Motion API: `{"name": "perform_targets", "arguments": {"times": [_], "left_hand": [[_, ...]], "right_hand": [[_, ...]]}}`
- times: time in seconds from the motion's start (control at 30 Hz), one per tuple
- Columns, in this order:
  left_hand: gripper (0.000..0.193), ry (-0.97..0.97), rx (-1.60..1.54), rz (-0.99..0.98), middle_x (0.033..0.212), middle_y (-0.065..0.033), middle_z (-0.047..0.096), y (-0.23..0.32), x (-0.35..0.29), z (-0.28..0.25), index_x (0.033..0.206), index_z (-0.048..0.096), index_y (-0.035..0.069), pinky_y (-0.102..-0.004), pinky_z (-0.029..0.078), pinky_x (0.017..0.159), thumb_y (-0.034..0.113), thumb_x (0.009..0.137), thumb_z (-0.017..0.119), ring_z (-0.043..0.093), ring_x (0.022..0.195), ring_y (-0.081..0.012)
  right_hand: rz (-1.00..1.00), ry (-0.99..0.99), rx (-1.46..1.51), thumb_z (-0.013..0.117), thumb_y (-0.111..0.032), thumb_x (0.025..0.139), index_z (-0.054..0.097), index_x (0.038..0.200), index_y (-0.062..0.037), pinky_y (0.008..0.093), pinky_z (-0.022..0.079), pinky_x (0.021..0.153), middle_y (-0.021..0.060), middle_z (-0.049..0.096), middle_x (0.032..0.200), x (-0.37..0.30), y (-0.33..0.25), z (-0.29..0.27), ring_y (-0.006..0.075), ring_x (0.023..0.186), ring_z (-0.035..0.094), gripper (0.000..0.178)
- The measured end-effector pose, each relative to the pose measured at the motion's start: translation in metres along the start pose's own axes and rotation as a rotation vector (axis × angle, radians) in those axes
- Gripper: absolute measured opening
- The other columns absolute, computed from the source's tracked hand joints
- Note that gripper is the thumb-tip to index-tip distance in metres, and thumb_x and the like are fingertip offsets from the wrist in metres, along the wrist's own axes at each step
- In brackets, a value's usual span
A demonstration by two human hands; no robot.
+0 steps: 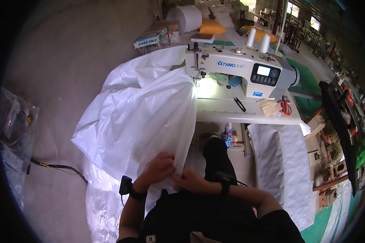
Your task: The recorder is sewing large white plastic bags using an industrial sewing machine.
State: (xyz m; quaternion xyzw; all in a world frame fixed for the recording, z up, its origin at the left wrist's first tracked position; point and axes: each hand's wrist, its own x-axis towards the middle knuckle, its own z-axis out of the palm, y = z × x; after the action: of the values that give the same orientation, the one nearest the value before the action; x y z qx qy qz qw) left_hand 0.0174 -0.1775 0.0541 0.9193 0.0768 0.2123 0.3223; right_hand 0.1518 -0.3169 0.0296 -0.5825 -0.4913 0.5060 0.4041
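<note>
Head-worn fisheye faces forward and down; white sheeting (pixel 140 109) near.

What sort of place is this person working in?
Most likely a sewing workshop: there's a white sewing machine with two thread cones behind it, and the left hand and right hand hold a large white sheet that reaches the machine.

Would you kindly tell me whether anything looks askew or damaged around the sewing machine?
Nothing clearly stands out. The white sheet is rumpled, which seems ordinary for loose material, and the sewing machine shows no visible damage.
</note>
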Motion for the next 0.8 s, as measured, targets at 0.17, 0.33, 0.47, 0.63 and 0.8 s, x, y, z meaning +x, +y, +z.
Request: {"name": "perform_targets", "arguments": {"times": [0.17, 0.33, 0.47, 0.63, 0.8], "left_hand": [[0.014, -0.054, -0.715, -0.484, 0.091, -0.0072, 0.061, 0.004, 0.012, 0.012, 0.089, 0.059, 0.000, -0.0268, 0.044, 0.074, 0.010, 0.081, 0.064, 0.056, 0.086, -0.0117], [0.027, 0.176, -0.404, -0.764, 0.078, -0.0048, 0.061, 0.017, 0.024, 0.042, 0.104, 0.057, -0.003, -0.0252, 0.044, 0.065, 0.013, 0.083, 0.062, 0.054, 0.071, -0.0105], [0.021, 0.232, -0.404, -0.711, 0.072, -0.0055, 0.060, 0.016, 0.017, 0.040, 0.097, 0.061, -0.001, -0.0302, 0.045, 0.058, 0.014, 0.083, 0.062, 0.055, 0.064, -0.0120], [0.014, 0.208, -0.084, -0.661, 0.070, -0.0125, 0.058, 0.031, 0.024, 0.015, 0.083, 0.060, 0.000, -0.0365, 0.046, 0.056, 0.014, 0.083, 0.063, 0.061, 0.064, -0.0205], [0.020, 0.046, 0.305, -0.338, 0.066, -0.0185, 0.058, 0.049, 0.039, -0.023, 0.076, 0.054, 0.003, -0.0444, 0.047, 0.055, 0.020, 0.084, 0.061, 0.060, 0.065, -0.0395]], "right_hand": [[-0.156, 0.045, -0.314, 0.056, -0.033, 0.091, 0.060, 0.084, 0.0022, 0.0408, 0.051, 0.059, 0.0168, 0.062, 0.065, -0.003, 0.003, -0.004, 0.0303, 0.062, 0.065, 0.037], [-0.241, 0.010, -0.528, 0.058, -0.037, 0.088, 0.060, 0.085, 0.0010, 0.0446, 0.052, 0.063, 0.0204, 0.062, 0.067, 0.002, 0.004, -0.011, 0.0397, 0.067, 0.064, 0.038], [-0.228, -0.318, -0.402, 0.060, -0.036, 0.087, 0.060, 0.095, 0.0035, 0.0401, 0.053, 0.066, 0.0188, 0.065, 0.078, 0.030, 0.024, -0.070, 0.0317, 0.075, 0.066, 0.040], [-0.305, 0.275, -0.621, 0.056, -0.027, 0.088, 0.059, 0.106, 0.0004, 0.0399, 0.054, 0.070, 0.0173, 0.066, 0.089, 0.141, 0.066, -0.088, 0.0320, 0.077, 0.066, 0.032], [-0.538, -0.055, -0.912, 0.052, -0.025, 0.091, 0.056, 0.112, -0.0007, 0.0388, 0.054, 0.070, 0.0189, 0.065, 0.092, 0.202, 0.105, 0.004, 0.0326, 0.079, 0.066, 0.032]]}}
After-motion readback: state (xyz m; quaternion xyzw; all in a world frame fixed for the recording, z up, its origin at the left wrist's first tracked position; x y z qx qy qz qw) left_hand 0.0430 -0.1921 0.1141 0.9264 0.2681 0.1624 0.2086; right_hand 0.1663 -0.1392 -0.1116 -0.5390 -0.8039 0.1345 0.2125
